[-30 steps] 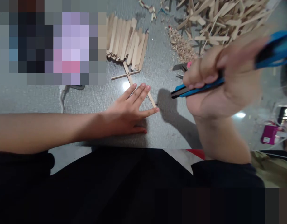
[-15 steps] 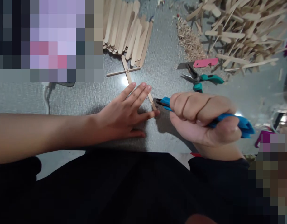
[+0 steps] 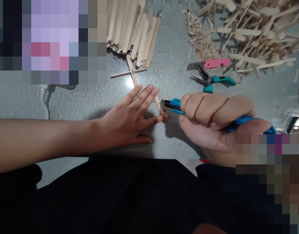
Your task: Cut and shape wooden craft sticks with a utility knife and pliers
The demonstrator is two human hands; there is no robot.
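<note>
My left hand (image 3: 132,117) lies flat with fingers spread, pressing a wooden craft stick (image 3: 158,102) against the table. A thinner wooden strip (image 3: 121,74) crosses that stick near its far end. Wrapped in a fist, my right hand (image 3: 217,120) grips a blue utility knife (image 3: 175,104). The knife's blade tip touches or nearly touches the near part of the stick, between my left index finger side and the finger by its near end. My left palm covers the stick's middle.
Stacked craft sticks (image 3: 130,29) lie at the back. Wood shavings (image 3: 201,39) and a heap of loose sticks (image 3: 266,35) fill the back right. A pink cutter (image 3: 217,63) and green-handled pliers (image 3: 223,80) lie beyond my right hand. A white cable (image 3: 45,104) runs at left.
My right hand and the knife have shifted slightly to the right, with the blade still by the stick. My left hand stays in place.
</note>
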